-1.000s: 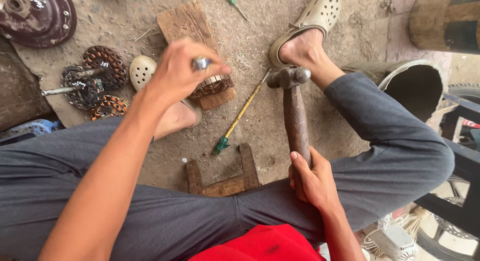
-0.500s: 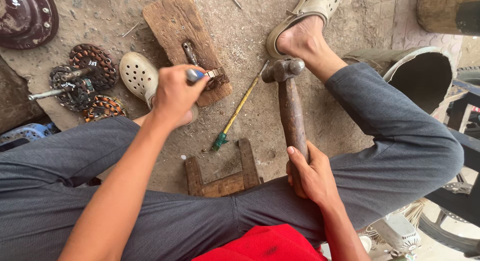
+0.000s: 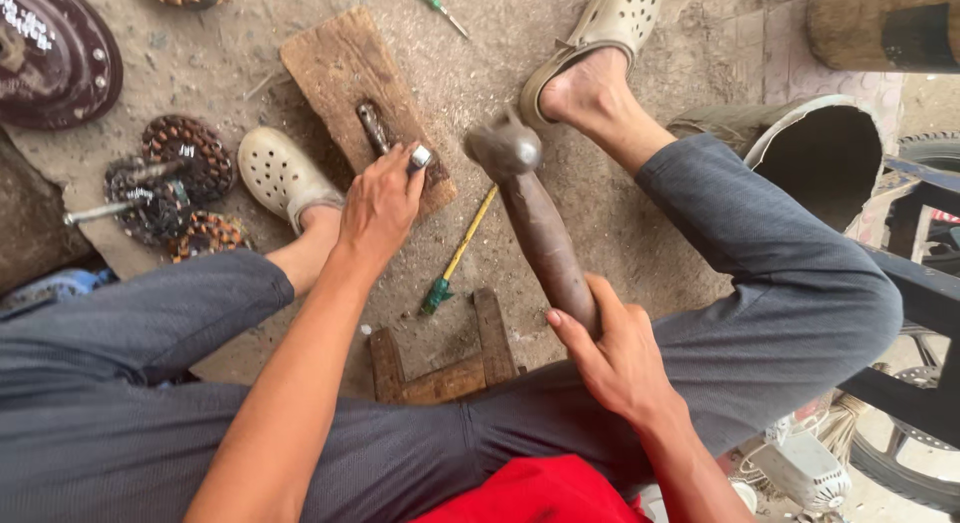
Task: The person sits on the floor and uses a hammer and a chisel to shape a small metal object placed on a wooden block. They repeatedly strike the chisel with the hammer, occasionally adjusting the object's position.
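Observation:
My left hand (image 3: 378, 205) grips a short metal punch (image 3: 419, 159), its shiny top sticking out above my fingers. The punch stands over a worn wooden board (image 3: 335, 68) lying on the dirt ground, close to a dark metal part (image 3: 374, 125) on the board. My right hand (image 3: 615, 355) is wrapped around the wooden handle of a heavy hammer (image 3: 540, 238). The hammer's dark steel head (image 3: 503, 149) hangs raised just right of the punch. I sit low with both knees spread, in grey trousers.
A yellow-shafted screwdriver (image 3: 457, 254) with a green handle lies between my legs, next to a small wooden frame (image 3: 445, 358). Rusty sprockets and chain parts (image 3: 165, 178) sit at left. A cut tyre tub (image 3: 815, 148) stands at right. Pale clogs (image 3: 277, 171) cover my feet.
The hammer head has lifted and swung closer to the punch. My left hand shifted slightly on the board, still holding the punch upright.

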